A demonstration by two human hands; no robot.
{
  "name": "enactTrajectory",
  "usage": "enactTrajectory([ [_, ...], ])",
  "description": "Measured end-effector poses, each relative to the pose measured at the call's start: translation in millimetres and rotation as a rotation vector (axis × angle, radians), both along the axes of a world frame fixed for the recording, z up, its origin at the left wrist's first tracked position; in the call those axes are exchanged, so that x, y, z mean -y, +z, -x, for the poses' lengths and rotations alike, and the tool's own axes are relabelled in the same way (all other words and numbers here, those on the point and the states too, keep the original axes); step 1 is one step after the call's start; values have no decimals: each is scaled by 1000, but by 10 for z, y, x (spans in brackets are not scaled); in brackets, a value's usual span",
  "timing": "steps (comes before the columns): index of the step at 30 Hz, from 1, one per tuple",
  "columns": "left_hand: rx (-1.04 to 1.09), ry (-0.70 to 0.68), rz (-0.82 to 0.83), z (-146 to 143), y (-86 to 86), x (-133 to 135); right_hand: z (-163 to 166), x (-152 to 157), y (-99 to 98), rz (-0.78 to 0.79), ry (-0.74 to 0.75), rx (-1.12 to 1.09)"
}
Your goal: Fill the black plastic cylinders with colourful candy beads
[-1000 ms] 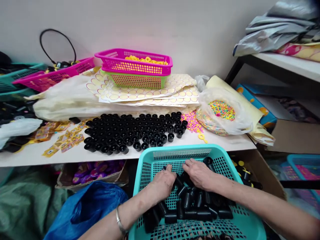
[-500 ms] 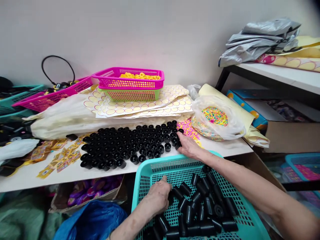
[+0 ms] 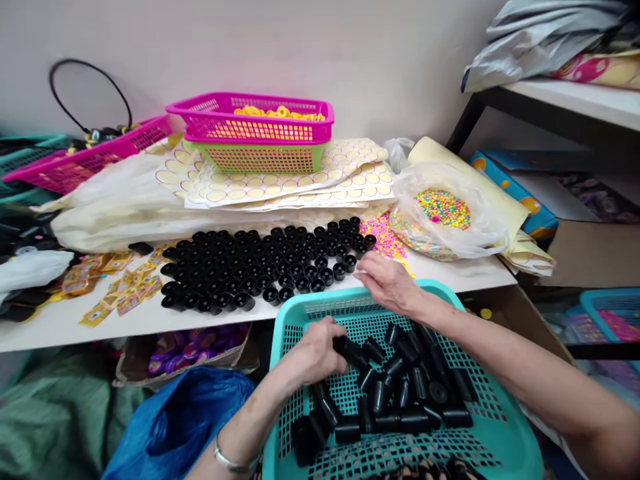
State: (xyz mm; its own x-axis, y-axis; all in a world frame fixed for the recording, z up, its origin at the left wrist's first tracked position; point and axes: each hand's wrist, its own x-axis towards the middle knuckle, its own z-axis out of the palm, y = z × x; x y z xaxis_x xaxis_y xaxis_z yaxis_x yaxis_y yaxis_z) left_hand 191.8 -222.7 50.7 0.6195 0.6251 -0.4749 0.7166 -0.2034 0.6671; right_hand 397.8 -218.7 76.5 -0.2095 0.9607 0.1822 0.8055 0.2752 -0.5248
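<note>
Nearest, the left hand (image 3: 317, 350) dips into the teal basket (image 3: 505, 440), fingers curled around a black tube (image 3: 350, 350) from the loose heap (image 3: 395, 397) lying there. Just beyond the rim, the right hand (image 3: 387, 283) hovers over the surface (image 3: 70, 320), fingers loosely bent and seemingly empty. Farther on, upright tubes (image 3: 265, 263) stand packed in rows. The step looks like standing tubes up; next calls for setting 1 at the cluster's near right edge.
</note>
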Motion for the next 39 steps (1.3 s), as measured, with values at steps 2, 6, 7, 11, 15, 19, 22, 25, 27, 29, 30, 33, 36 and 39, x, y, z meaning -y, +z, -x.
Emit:
enactTrajectory([
  [2,130,55,51,7,48,-22,49,237,15,141,199,-178],
  [6,332,162,26,26,58,-2,263,578,-117,445,253,-466],
  [7,336,176,0,32,44,9,315,615,-166,507,214,-554],
  [11,244,244,-26,89,20,8,376,556,-232,562,93,-751],
  [15,128,197,-5,176,121,-23,205,307,-98,453,13,-945],
  [19,-37,8,22,203,156,0,13,63,-74,344,-71,-939],
  [22,-130,-120,52,187,97,51,-83,-63,-163,293,-110,-832],
  [25,-167,-182,88,186,46,82,-146,-162,-266,296,-97,-764],
  [27,-167,-169,97,213,38,82,-176,-219,-315,264,-115,-690],
  [29,-142,-143,71,268,58,72,-201,-262,-340,168,-147,-544],
  [30,-119,-128,44,305,80,64,-210,-277,-343,126,-155,-451],
  [33,13,-95,-40,443,200,15,-215,-303,-334,124,-183,-209],
  [36,192,-25,-71,590,341,-106,-179,-332,-330,226,-243,-85],
  [39,354,164,-236,738,366,-299,-130,-378,-350,290,-227,20],
])
